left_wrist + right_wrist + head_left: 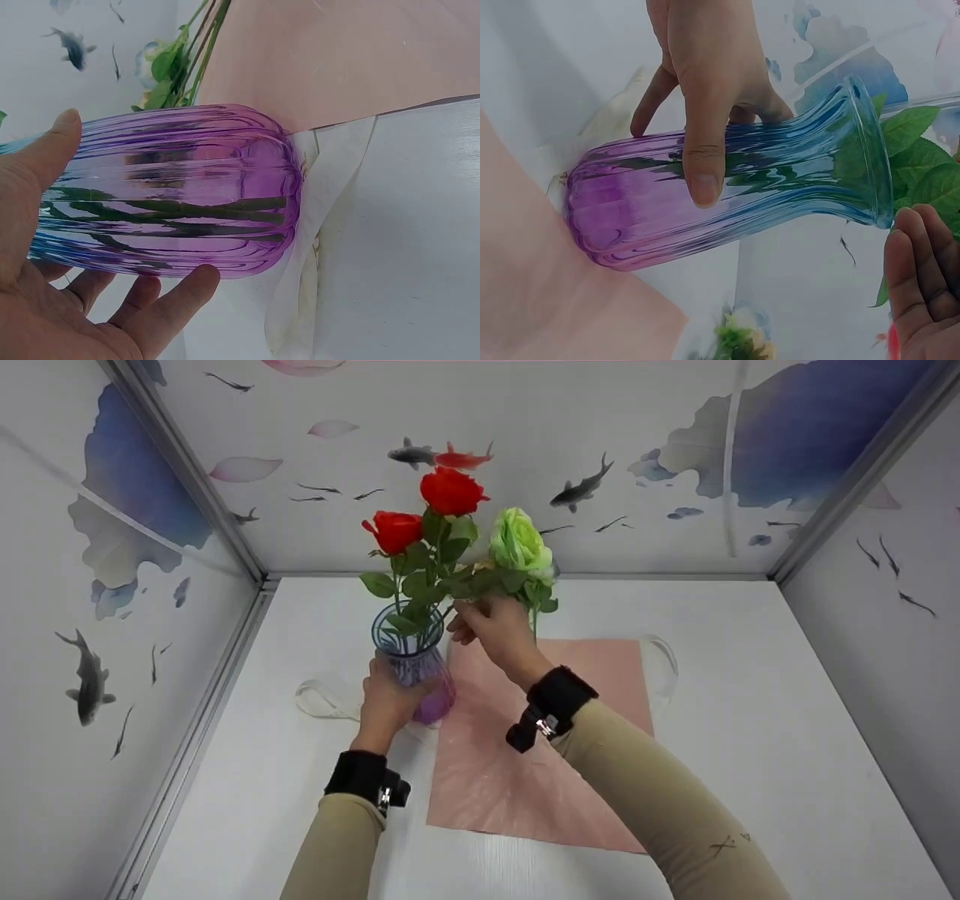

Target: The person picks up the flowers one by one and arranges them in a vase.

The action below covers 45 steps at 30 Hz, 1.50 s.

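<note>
**Left hand grips a vase, right hand at its rim**

We see the left hand wrapped round the middle of the vase, its thumb on one side of the glass and its fingers, slightly spread, on the other. Above that grip the glass is blue and flares outward; below it the tint runs to purple. Green stems show through the wall beneath the grip. Two red roses stand above it, rising out of the vase among green leaves.

To the right of the left hand's grip, we find the right hand just beside the rim, close against the leaves. Its fingers lie near one another in the right wrist view; we cannot tell whether they pinch a stem or a leaf. Just beyond the right hand is a green flower, its stalk running down behind that hand. In the left wrist view we notice a pale flower on the thumb's side of the left grip.

Below the right hand a pink sheet lies flat on the white table. We see a white strap loop left of the left hand and a second loop right of the right hand.
</note>
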Tool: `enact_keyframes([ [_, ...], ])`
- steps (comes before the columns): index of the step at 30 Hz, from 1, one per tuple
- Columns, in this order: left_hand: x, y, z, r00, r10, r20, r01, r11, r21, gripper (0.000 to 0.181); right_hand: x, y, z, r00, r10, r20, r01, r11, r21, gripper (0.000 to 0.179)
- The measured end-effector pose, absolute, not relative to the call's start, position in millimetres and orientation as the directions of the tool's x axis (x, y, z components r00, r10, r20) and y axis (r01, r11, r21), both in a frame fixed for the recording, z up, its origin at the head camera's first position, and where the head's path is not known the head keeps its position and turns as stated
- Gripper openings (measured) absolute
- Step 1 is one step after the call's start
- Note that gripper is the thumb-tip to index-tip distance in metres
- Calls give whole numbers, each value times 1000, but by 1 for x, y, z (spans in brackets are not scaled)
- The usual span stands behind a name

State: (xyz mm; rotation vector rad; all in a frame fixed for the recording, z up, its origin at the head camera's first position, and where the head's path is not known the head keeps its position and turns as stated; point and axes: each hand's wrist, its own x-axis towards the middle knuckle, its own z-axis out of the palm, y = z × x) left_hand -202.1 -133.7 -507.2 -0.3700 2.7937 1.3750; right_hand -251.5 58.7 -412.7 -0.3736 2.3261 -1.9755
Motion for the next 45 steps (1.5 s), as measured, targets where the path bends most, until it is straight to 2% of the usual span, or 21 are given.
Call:
enact_keyframes([
  [5, -202, -134, -508, -973, -210, -96, -203, 584, 786, 109, -255, 54, -415, -964, -235, 122, -145, 85, -986, 18],
  [25, -201, -133, -505, -965, -222, -141, -247, 577, 778, 109, -264, 37, -418, -984, -178, 5, -38, 181, -983, 19],
  [30, -202, -133, -506, -964, -220, -149, -251, 565, 786, 111, -267, 35, -415, -987, -161, -28, -18, 278, -961, 24],
  [34, -202, -133, -507, -966, -214, -146, -244, 562, 790, 113, -270, 33, -414, -988, -148, -47, -7, 342, -940, 15],
  [37, -203, -133, -507, -964, -220, -151, -253, 566, 785, 114, -271, 32, -415, -988, -146, -50, -1, 330, -944, 8],
  [45, -204, -135, -506, -963, -214, -164, -260, 577, 774, 113, -275, 36, -423, -983, -176, -54, 15, 213, -977, 16],
])
